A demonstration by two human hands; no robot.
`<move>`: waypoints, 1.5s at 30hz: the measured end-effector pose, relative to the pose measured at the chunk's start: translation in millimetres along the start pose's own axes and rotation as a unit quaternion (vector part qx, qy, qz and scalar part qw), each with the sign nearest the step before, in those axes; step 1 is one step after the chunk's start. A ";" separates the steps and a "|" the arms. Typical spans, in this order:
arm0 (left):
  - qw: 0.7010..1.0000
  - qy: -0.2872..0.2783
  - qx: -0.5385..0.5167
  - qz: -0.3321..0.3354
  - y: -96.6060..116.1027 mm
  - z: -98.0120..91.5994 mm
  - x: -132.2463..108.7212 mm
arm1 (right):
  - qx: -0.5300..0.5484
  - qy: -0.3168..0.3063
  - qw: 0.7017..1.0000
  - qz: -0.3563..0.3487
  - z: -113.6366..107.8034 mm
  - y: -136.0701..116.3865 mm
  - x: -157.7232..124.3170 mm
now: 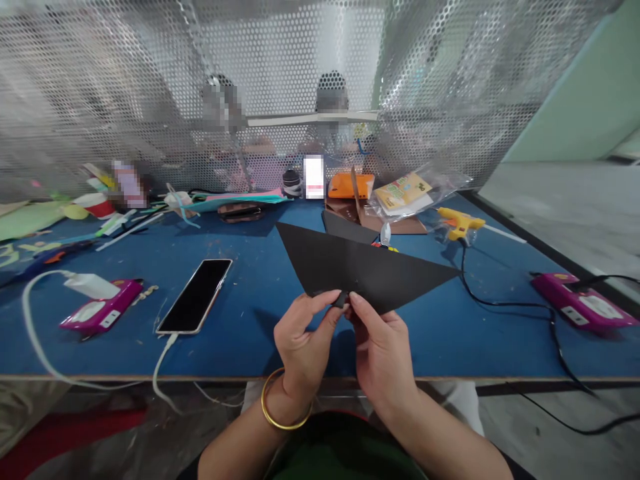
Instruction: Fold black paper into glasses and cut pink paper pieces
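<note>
Both my hands hold a sheet of black paper (360, 263) above the blue table, near its front edge. The paper is wide and pointed at its left and right ends. My left hand (303, 340) pinches its near edge between thumb and finger, where a small piece looks folded or rolled. My right hand (383, 347) is closed on the same edge just beside it, thumb on top and fingers beneath. A gold bangle (270, 407) circles my left wrist. Behind the paper lies another dark sheet (345, 227), partly hidden.
A phone (195, 297) on a charging cable and a purple power strip (103, 307) lie left. At right are a yellow glue gun (460, 223), its black cord and another purple strip (583, 300). Coloured papers (245, 199) and an orange pouch (350, 186) line the perforated metal screen (290, 53).
</note>
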State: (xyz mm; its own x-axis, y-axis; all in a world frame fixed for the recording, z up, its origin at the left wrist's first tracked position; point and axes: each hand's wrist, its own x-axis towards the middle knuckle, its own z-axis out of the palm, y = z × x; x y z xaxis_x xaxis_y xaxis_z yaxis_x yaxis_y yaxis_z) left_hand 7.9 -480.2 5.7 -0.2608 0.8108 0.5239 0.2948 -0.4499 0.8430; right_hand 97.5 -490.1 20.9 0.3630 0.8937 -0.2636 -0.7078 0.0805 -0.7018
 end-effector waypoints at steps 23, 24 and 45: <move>0.993 -0.025 0.003 -0.113 7.6 4.6 5.8 | -0.045 0.003 0.998 0.045 -7.3 0.1 8.6; 0.993 -0.044 0.013 -0.111 5.4 0.9 7.1 | -0.056 -0.004 0.997 0.058 -8.6 0.4 10.6; 0.852 -0.300 0.423 0.075 -29.8 -51.4 14.2 | -0.584 -0.317 0.741 -0.098 -41.9 -39.3 23.8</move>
State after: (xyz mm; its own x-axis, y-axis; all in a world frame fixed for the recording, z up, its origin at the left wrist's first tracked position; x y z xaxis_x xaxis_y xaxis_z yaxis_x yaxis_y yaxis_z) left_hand -51.9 -474.5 -5.8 0.2794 0.9278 0.2470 0.9067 -0.3396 0.2500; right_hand 159.3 -490.5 14.5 -0.2301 0.9729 0.0233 0.4631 0.1306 -0.8766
